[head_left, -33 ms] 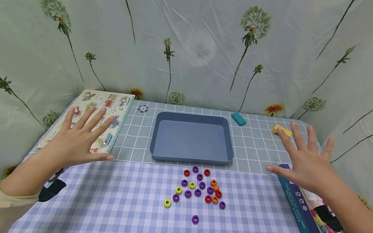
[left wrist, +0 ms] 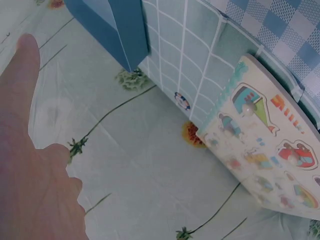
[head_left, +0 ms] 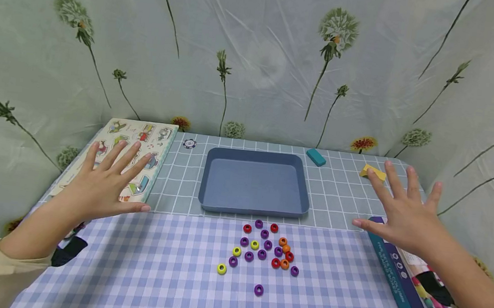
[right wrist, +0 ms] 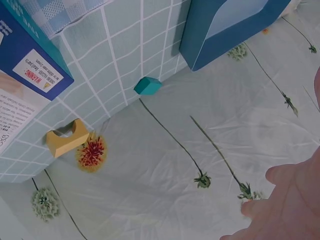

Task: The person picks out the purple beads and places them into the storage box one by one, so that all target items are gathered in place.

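My left hand (head_left: 101,186) is raised with fingers spread in front of the wooden peg puzzle board (head_left: 139,163) in the head view. It holds nothing. On the other side my right hand (head_left: 405,216) is also raised, fingers apart and holding nothing. Behind its fingertips lies a yellow arched block (head_left: 372,172), and below it a box (head_left: 414,287) with a teal side. Between the hands, several purple, red, orange and yellow ring-shaped beads (head_left: 262,254) are scattered on the checkered cloth. One purple bead (head_left: 258,290) lies nearer the front edge.
A blue-grey tray (head_left: 252,211) stands behind the beads on the grid-patterned cloth. A teal block (head_left: 316,157) lies to its back right, and a small round token (head_left: 190,144) to its back left. A flower-printed curtain (head_left: 265,65) hangs behind the table.
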A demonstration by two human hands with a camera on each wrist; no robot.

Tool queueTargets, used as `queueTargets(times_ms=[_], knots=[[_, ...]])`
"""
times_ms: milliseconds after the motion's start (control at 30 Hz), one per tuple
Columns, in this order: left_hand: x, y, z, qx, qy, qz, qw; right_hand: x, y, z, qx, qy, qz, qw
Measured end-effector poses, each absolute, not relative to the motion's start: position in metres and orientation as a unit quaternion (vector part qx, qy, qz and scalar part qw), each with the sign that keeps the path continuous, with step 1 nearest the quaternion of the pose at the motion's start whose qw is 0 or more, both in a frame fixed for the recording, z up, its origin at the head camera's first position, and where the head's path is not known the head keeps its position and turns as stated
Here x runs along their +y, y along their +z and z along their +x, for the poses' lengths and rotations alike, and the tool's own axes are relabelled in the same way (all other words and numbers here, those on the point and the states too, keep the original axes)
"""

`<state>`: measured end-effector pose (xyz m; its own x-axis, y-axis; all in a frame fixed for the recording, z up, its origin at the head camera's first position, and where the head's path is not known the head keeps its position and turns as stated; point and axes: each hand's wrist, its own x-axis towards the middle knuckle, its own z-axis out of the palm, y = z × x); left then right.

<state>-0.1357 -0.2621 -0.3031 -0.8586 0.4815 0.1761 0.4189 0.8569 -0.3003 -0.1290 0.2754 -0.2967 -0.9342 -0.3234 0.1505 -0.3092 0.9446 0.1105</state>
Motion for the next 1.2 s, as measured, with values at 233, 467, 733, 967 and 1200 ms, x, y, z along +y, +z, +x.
queueTargets(times_ms=[233,467,733,967,1200], knots=[[-0.262,-0.302,-0.138,-0.954,0.122,-0.244,0.125,0.276,-0.298,-0.129,-0.982,-0.042,0.163,0.083],[-0.261,-0.302,-0.139,-0.953,0.120,-0.250,0.124,0.275,-0.296,-0.129,-0.982,-0.037,0.167,0.081],[-0.260,-0.299,-0.141,-0.950,0.108,-0.261,0.131,0.271,-0.292,-0.125,-0.978,-0.034,0.180,0.097],[-0.253,-0.301,-0.149,-0.935,0.080,-0.307,0.159,0.254,-0.292,-0.104,-0.949,0.091,0.254,0.165],[-0.237,-0.324,-0.168,-0.923,0.005,-0.342,0.178,0.221,-0.326,-0.064,-0.917,0.314,0.228,0.087]])
